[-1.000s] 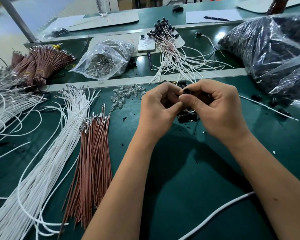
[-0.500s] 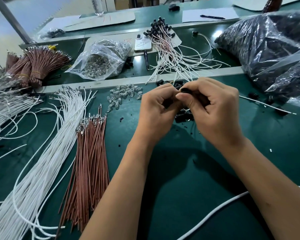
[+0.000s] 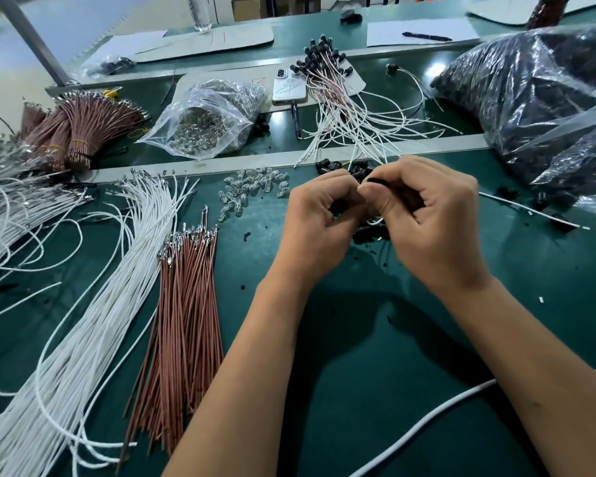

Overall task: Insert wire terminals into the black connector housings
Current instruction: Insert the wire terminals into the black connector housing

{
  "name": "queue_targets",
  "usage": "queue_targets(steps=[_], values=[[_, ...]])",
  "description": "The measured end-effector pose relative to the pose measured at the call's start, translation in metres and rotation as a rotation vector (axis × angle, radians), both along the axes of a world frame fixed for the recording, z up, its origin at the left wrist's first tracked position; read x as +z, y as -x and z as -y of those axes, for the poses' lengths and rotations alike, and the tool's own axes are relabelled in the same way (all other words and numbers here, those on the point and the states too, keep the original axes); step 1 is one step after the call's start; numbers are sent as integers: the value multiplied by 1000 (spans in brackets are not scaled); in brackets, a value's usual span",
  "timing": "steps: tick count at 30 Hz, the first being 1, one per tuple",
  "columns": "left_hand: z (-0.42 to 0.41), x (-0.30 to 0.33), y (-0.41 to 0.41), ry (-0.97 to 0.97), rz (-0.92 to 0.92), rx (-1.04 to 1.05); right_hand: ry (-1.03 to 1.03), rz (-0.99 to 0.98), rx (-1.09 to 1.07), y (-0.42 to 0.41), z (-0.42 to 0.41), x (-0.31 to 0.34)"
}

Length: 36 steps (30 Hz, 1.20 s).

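Two hands pinch a small black connector housing together above a green table.

The left hand (image 3: 319,215) and right hand (image 3: 427,215) meet fingertip to fingertip, both with fingers curled; the right hand's thumb and forefinger pinch the black connector housing (image 3: 375,180), and a short loop of white wire (image 3: 375,221) shows under the fingers. What the left hand grips is hidden by its own fingers. More loose black housings (image 3: 370,234) lie on the table (image 3: 375,339) just beneath and beyond the hands. Left of the left hand lie clear bulbs (image 3: 252,189), a bundle of brown wires (image 3: 186,304) and, further left, white wires (image 3: 93,304). Beyond the hands, finished wired housings (image 3: 327,67) fan out.
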<state>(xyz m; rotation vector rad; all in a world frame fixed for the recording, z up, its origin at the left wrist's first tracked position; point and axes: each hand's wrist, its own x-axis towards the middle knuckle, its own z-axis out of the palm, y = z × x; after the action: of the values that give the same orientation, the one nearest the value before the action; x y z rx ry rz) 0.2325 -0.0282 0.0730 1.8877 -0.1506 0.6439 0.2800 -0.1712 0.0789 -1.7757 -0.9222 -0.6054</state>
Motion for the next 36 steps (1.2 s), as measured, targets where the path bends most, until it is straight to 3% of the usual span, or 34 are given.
queue_targets(steps=[7,17,30,36], values=[[-7,-3,1,-51,-28,27,74,-146,136,-7,2,1],[-4,-8,-2,-170,-8,71,275,-40,96,-14,9,5],[0,-2,-1,-157,18,56,232,21,44,-11,8,6],[-4,-6,-1,-52,-57,52,195,-119,71,-15,2,5]])
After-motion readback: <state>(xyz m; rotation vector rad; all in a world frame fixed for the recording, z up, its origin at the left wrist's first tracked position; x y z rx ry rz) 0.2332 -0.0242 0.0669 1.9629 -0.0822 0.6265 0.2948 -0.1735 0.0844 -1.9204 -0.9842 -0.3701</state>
